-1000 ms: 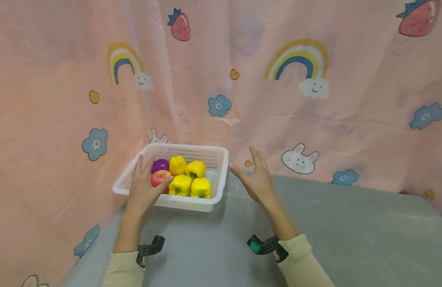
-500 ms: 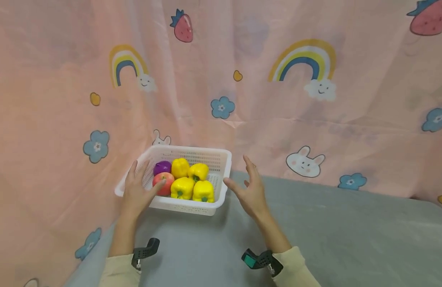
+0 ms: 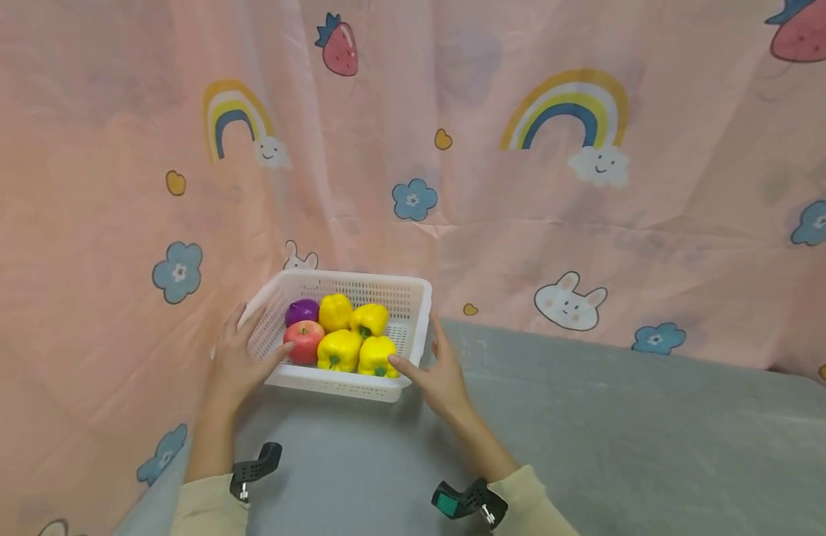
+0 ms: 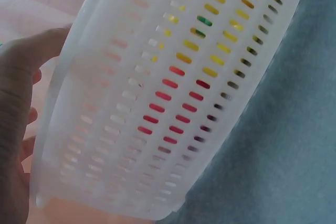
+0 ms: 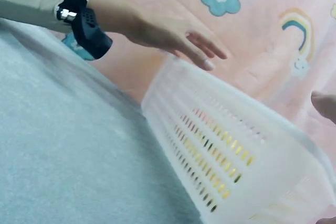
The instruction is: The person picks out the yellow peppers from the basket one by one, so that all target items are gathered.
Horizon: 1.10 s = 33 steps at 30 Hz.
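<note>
A white perforated plastic basket [image 3: 333, 383] sits on the grey table between my two hands. In it lie several yellow bell peppers [image 3: 339, 350], a red apple [image 3: 303, 342] and a round purple item [image 3: 302, 311]. My left hand [image 3: 242, 365] is at the basket's left end, fingers extended and thumb reaching over the front rim toward the apple. At the right front corner is my right hand [image 3: 443, 383], its thumb over the rim and its fingers along the right side. The left wrist view shows the basket wall [image 4: 121, 103] close up, with my left thumb at the rim.
A grey cloth-like surface [image 3: 620, 432] covers the table and extends far to the right. Behind and to the left hangs a pink printed curtain [image 3: 359, 149], close to the basket's back and left sides. Black wrist mounts [image 3: 469, 502] are strapped at both sleeves.
My right hand has moved left and down to the basket's right front corner. My left hand has shifted left and slightly down along the left end. The basket's contents look the same.
</note>
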Available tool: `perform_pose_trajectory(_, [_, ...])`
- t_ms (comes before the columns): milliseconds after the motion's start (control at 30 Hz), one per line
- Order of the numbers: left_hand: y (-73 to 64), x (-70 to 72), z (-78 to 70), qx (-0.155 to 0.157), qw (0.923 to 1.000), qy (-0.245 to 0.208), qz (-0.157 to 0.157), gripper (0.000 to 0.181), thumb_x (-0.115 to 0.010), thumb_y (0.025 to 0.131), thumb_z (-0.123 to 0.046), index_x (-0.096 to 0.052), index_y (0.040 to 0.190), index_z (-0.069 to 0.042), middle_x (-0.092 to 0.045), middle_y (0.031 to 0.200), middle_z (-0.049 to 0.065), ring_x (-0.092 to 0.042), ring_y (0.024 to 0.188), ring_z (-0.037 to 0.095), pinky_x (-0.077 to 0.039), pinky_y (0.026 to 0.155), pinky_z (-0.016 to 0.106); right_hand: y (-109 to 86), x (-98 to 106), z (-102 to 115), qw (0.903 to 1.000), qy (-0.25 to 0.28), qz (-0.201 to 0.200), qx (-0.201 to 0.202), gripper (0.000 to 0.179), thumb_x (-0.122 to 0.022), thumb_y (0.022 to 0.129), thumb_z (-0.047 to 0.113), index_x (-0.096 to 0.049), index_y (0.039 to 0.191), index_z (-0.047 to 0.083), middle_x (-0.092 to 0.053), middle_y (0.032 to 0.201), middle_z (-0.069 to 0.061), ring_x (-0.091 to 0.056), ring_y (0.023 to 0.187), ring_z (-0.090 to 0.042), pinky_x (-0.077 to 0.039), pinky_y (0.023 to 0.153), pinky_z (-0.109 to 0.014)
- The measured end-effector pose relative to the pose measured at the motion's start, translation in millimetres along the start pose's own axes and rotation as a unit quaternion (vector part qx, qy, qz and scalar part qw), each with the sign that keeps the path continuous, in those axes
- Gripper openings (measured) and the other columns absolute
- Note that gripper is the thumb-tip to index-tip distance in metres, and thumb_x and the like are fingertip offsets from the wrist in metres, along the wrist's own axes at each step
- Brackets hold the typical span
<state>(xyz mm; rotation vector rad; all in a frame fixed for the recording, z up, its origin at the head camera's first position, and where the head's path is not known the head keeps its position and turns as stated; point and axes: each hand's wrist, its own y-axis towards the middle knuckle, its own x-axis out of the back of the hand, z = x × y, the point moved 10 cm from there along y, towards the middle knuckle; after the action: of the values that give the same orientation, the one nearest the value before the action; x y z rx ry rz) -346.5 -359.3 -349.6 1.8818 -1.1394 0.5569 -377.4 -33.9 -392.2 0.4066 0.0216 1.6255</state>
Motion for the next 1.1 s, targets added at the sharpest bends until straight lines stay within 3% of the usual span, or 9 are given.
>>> perform_pose_trajectory(233, [1.3, 7.2, 12.7, 0.017, 0.9997, -0.011, -0.011, 0.087, -0.079, 0.083, -0.032, -0.036, 0.158, -0.019, -0.024, 0.167, 0.016, -0.028, 0.149, 0.047, -0.029, 0.109, 0.077, -2.8, -12, -13, 0.9992, 0.016, 0.015, -0.033, 0.098, -0.076, 0.086, 0.032, -0.017, 0.163, 0.017, -0.017, 0.17, -0.012, -0.035, 0.146, -0.052, -0.045, 0.105, -0.065])
perform_pose_trajectory(367, [1.1, 11.1, 19.9, 0.033, 0.999, -0.027, -0.013, 0.084, -0.077, 0.085, -0.027, -0.035, 0.157, -0.015, -0.025, 0.167, 0.016, -0.028, 0.15, 0.047, -0.027, 0.111, 0.076, -2.3, -19, -17, 0.9971, 0.053, 0.035, -0.043, 0.093, -0.072, 0.089, 0.024, -0.016, 0.163, 0.017, -0.013, 0.171, -0.014, -0.03, 0.149, -0.051, -0.042, 0.109, -0.064])
perform_pose_trajectory(500, [1.1, 12.2, 32.1, 0.064, 0.9975, -0.031, 0.001, 0.082, -0.074, 0.087, -0.027, -0.036, 0.157, -0.012, -0.023, 0.167, 0.018, -0.026, 0.151, 0.047, -0.026, 0.112, 0.076, -1.6, -27, -23, 0.9895, 0.116, 0.053, -0.069, 0.094, -0.066, 0.088, 0.013, -0.012, 0.164, 0.02, -0.012, 0.171, -0.015, -0.046, 0.139, -0.049, -0.054, 0.099, -0.056])
perform_pose_trajectory(567, [1.4, 12.3, 38.4, 0.08, 0.9963, -0.031, 0.007, 0.082, -0.073, 0.087, -0.03, -0.035, 0.157, -0.012, -0.023, 0.167, 0.02, -0.025, 0.151, 0.047, -0.025, 0.113, 0.075, -1.9, -30, -25, 0.985, 0.14, 0.057, -0.083, 0.094, -0.063, 0.087, 0.009, -0.01, 0.164, 0.022, -0.015, 0.17, -0.016, -0.056, 0.13, -0.049, -0.061, 0.087, -0.05])
perform_pose_trajectory(633, [1.6, 11.9, 42.8, 0.09, 0.9952, -0.035, 0.012, 0.083, -0.072, 0.089, -0.032, -0.033, 0.158, -0.012, -0.023, 0.167, 0.021, -0.025, 0.152, 0.047, -0.024, 0.115, 0.074, -2.1, -30, -26, 0.9826, 0.149, 0.055, -0.096, 0.095, -0.062, 0.086, 0.007, -0.01, 0.164, 0.024, -0.018, 0.17, -0.015, -0.058, 0.128, -0.045, -0.061, 0.085, -0.049])
perform_pose_trajectory(767, [3.3, 13.7, 49.2, 0.1, 0.9939, -0.046, 0.012, 0.082, -0.072, 0.09, -0.036, -0.034, 0.157, -0.009, -0.028, 0.164, 0.023, -0.027, 0.15, 0.045, -0.025, 0.118, 0.071, -2.0, -30, -24, 0.9812, 0.153, 0.05, -0.107, 0.095, -0.06, 0.085, 0.005, -0.01, 0.164, 0.024, -0.021, 0.169, -0.015, -0.057, 0.129, -0.045, -0.062, 0.084, -0.047])
perform_pose_trajectory(1000, [-3.1, 9.2, 64.8, 0.172, 0.981, -0.08, 0.04, 0.084, -0.067, 0.092, -0.046, -0.03, 0.16, -0.012, -0.034, 0.163, 0.019, -0.032, 0.15, 0.042, -0.029, 0.118, 0.067, -5.2, -30, -22, 0.9738, 0.181, 0.052, -0.127, 0.097, -0.059, 0.083, 0.0, -0.011, 0.164, 0.025, -0.02, 0.169, -0.015, -0.049, 0.134, -0.048, -0.062, 0.084, -0.05])
perform_pose_trajectory(1100, [-3.9, 6.8, 64.1, 0.18, 0.978, -0.093, 0.048, 0.08, -0.066, 0.095, -0.043, -0.031, 0.159, -0.012, -0.034, 0.163, 0.019, -0.032, 0.15, 0.043, -0.029, 0.118, 0.066, -6.3, -28, -21, 0.9714, 0.193, 0.057, -0.127, 0.097, -0.058, 0.084, -0.002, -0.011, 0.164, 0.025, -0.018, 0.17, -0.015, -0.049, 0.134, -0.048, -0.061, 0.086, -0.051])
